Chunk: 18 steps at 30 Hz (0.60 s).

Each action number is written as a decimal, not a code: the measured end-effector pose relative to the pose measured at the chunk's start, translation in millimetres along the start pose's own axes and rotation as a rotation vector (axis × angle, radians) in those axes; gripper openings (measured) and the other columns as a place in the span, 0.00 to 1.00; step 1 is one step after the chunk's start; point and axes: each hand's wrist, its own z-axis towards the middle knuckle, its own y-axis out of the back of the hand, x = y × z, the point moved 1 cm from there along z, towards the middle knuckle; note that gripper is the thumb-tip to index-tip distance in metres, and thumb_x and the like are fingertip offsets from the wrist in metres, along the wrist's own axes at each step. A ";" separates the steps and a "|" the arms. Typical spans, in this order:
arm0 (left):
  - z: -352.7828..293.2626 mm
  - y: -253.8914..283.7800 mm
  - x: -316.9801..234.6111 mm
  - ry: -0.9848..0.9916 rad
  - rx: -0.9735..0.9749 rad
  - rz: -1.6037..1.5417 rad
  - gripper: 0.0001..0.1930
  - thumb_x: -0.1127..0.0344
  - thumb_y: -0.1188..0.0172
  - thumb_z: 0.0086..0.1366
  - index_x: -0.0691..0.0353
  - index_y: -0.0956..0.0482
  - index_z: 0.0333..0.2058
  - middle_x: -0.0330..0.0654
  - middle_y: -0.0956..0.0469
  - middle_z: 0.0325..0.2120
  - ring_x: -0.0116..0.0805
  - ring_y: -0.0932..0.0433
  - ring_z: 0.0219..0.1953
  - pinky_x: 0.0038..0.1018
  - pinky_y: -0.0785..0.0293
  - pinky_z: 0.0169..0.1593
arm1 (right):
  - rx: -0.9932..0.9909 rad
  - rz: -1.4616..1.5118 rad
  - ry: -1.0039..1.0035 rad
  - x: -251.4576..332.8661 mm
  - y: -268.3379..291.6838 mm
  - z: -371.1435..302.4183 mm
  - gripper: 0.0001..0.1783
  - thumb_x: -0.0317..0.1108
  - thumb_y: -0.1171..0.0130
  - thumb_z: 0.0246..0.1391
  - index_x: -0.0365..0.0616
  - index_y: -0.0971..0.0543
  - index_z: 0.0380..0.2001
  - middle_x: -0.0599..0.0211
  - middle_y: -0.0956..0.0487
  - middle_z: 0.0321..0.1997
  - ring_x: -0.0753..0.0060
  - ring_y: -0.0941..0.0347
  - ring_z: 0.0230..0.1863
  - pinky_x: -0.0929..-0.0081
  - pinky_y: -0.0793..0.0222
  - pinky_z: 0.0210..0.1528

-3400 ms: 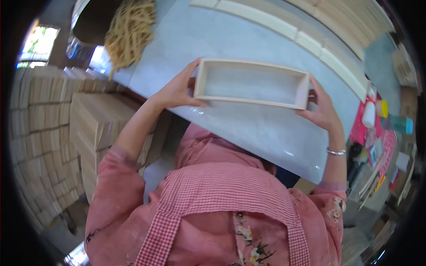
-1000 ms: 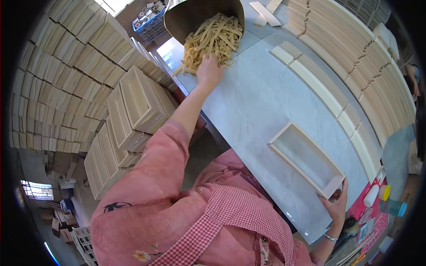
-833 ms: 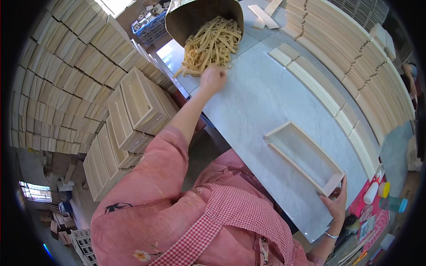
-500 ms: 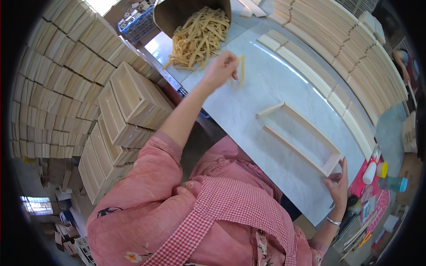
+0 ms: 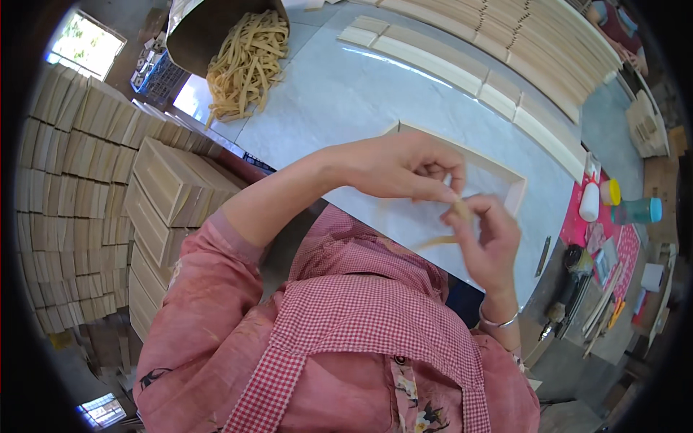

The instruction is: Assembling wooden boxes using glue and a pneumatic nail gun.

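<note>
My left hand and my right hand meet over the near part of the table. Their closed fingertips pinch a tan rubber band between them. Its lower loop is blurred and hangs toward the table's near edge. Under and behind my hands lies a shallow wooden frame; its far rail and right end show, while my hands and forearm cover much of the rest. A heap of tan rubber bands spills from a tipped brown container at the far left of the table.
Long pale wooden strips line the table's far side, with taller stacked strips behind. Wooden drawers and stacked boards rise at left. Bottles and tools stand at right. Another person is at the far right.
My left hand has come from beside the rubber band heap toward the right, bringing a band. My right hand has left the frame's corner and now grips the band too. The view has shifted.
</note>
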 end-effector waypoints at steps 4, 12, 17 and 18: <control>-15.7 -2.1 10.8 0.055 0.117 0.025 0.05 0.67 0.32 0.66 0.59 0.18 0.31 0.28 0.29 0.19 0.19 0.36 0.22 0.17 0.42 0.28 | 0.170 0.102 0.170 5.9 -9.9 -16.3 0.08 0.21 0.33 0.48 0.43 0.22 0.31 0.71 0.21 0.28 0.70 0.30 0.27 0.72 0.30 0.47; -25.4 25.9 21.7 0.053 0.067 0.286 0.15 0.59 0.31 0.64 0.59 0.24 0.24 0.29 0.30 0.18 0.27 0.34 0.21 0.24 0.34 0.37 | 0.488 -0.051 0.423 25.1 20.4 -6.9 0.12 0.28 0.26 0.45 0.49 0.22 0.27 0.76 0.25 0.24 0.70 0.32 0.28 0.61 0.32 0.54; -36.7 71.6 45.8 -0.105 -0.036 1.011 0.23 0.45 0.34 0.64 0.56 0.28 0.22 0.33 0.23 0.21 0.39 0.22 0.31 0.40 0.35 0.60 | 0.123 -0.710 0.378 -46.9 107.5 15.7 0.21 0.42 0.20 0.37 0.51 0.27 0.20 0.76 0.27 0.22 0.66 0.32 0.32 0.59 0.39 0.60; -38.3 87.7 52.3 -0.102 -0.033 1.005 0.23 0.45 0.34 0.64 0.56 0.28 0.22 0.33 0.23 0.21 0.39 0.22 0.31 0.40 0.35 0.60 | 0.130 -0.806 0.318 -55.6 130.9 22.1 0.23 0.44 0.21 0.38 0.50 0.30 0.20 0.76 0.26 0.23 0.66 0.33 0.34 0.58 0.39 0.60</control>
